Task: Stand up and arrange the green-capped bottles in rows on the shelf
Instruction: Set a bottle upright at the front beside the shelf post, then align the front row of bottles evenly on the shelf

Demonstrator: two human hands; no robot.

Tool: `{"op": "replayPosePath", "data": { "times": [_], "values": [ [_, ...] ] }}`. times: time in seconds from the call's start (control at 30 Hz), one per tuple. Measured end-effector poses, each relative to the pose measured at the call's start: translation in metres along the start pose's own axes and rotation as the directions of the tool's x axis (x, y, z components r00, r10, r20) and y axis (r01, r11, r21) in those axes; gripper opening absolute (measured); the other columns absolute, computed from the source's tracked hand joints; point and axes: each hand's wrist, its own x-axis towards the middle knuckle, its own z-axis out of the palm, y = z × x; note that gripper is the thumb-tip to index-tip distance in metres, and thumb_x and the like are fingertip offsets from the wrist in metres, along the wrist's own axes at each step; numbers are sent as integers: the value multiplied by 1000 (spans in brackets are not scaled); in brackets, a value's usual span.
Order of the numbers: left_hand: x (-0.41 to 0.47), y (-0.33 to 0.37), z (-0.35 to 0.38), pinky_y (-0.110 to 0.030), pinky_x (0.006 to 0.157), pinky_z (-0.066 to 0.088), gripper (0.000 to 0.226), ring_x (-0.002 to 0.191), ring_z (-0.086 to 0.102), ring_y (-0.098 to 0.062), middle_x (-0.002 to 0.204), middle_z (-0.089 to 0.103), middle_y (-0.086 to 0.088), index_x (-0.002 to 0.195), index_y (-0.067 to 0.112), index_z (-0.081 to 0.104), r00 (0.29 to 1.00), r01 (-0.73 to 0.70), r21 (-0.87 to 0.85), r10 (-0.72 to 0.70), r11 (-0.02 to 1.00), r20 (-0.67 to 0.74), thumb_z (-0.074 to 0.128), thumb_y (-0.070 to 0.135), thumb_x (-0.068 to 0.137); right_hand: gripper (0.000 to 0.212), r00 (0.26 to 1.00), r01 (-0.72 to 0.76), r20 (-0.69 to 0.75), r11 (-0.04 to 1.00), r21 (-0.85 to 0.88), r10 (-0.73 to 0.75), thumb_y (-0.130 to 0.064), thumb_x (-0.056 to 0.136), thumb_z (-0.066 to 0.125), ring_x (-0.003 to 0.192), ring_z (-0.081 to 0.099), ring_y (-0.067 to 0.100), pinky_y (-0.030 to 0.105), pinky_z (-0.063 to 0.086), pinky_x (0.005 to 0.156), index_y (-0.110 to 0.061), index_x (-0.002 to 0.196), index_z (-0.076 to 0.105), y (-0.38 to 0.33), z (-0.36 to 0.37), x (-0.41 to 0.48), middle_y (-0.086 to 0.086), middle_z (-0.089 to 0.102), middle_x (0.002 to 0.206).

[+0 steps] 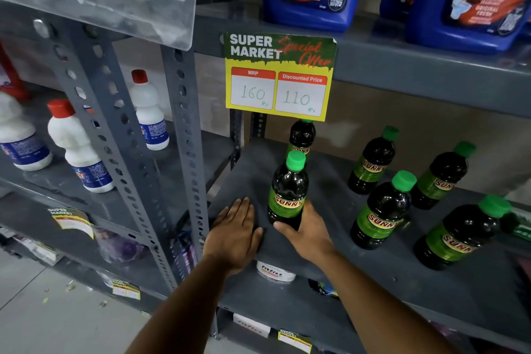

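Head view: right hand (306, 234) fingers wrap upright bottle (288, 191); left hand (234, 228) flat, empty.

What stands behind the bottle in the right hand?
Directly behind the held bottle, gripped at its base by the right hand, stands another green-capped bottle. The price card covers most of its cap; the held bottle hides its lower part.

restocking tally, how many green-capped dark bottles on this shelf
6 green-capped dark bottles: one in the right hand at front left, one behind it, four at right; none evidently hidden.
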Motion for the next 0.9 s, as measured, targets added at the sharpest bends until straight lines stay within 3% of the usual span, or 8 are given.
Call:
{"op": "replayPosePath", "data": {
  "times": [0.27, 0.47, 0.6, 0.63, 0.7, 0.77, 0.83, 0.9],
  "values": [
    [4, 5, 0, -36, 118, 5, 68, 147, 7, -20, 160, 15, -10, 149, 9, 17, 1000, 4, 1, -4, 1000, 6, 9, 48, 93, 66, 998, 64, -14, 991, -121, -66, -55, 69, 72, 108, 58, 20, 40, 48, 90, -21, 121, 51, 8, 2, -43, 1, 64, 115],
    [-1, -1, -1, -37, 119, 8, 66, 147, 10, -21, 159, 17, -10, 148, 9, 20, 1000, 24, 15, -24, 1000, 12, 13, 47, 95, 68, 999, 45, 6, 991, -130, -44, -58, 70, 70, 110, 56, 20, 40, 47, 91, -22, 124, 48, 3, 13, -47, 1, 61, 117],
    [-1, 1, -3, -37, 119, 10, 74, 147, 11, -21, 159, 18, -11, 148, 9, 19, 1000, 13, 22, -13, 1000, 6, 4, 52, 90, 78, 996, 90, 11, 995, -52, -89, -56, 67, 75, 118, 53, 14, 36, 46, 96, -28, 132, 41, -4, 6, -54, -5, 57, 126],
    [-2, 1, -3, -37, 119, 9, 76, 147, 11, -21, 159, 18, -11, 149, 9, 17, 1000, 12, 30, -12, 999, 9, 1, 52, 88, 81, 992, 123, -41, 992, 23, -122, -56, 66, 77, 121, 51, 10, 32, 44, 98, -30, 134, 40, -5, 3, -59, -7, 54, 129],
    [-2, 0, -1, -36, 118, 7, 78, 147, 8, -21, 160, 14, -10, 149, 9, 14, 1000, 16, 36, -17, 999, 24, 0, 53, 87, 80, 931, 170, -336, 984, 59, -141, -59, 68, 75, 121, 47, 15, 32, 40, 101, -25, 131, 39, 0, 0, -75, -2, 46, 130],
    [0, -1, 0, -35, 118, 5, 78, 147, 6, -20, 160, 12, -9, 149, 10, 14, 999, 30, 36, -31, 999, 34, -1, 54, 86, 84, 753, 106, -650, 994, -39, -106, -63, 68, 70, 114, 47, 35, 49, 39, 99, -10, 125, 40, 12, -6, -86, 11, 41, 124],
    [3, -1, 1, -35, 118, 5, 76, 147, 6, -19, 160, 12, -8, 149, 10, 14, 999, 39, 37, -40, 999, 30, 1, 53, 87, 86, 619, 5, -784, 999, -50, -42, -55, 62, 77, 112, 44, 47, 60, 36, 96, -6, 122, 38, 26, -23, -82, 26, 42, 120],
    [4, 1, 0, -35, 118, 5, 73, 147, 8, -19, 160, 14, -8, 149, 10, 15, 999, 42, 45, -43, 998, 22, 5, 51, 90, 96, 609, -63, -793, 998, -3, 36, -37, 58, 90, 120, 41, 45, 56, 32, 102, -5, 129, 34, 39, -49, -68, 29, 42, 126]
  ]
}}
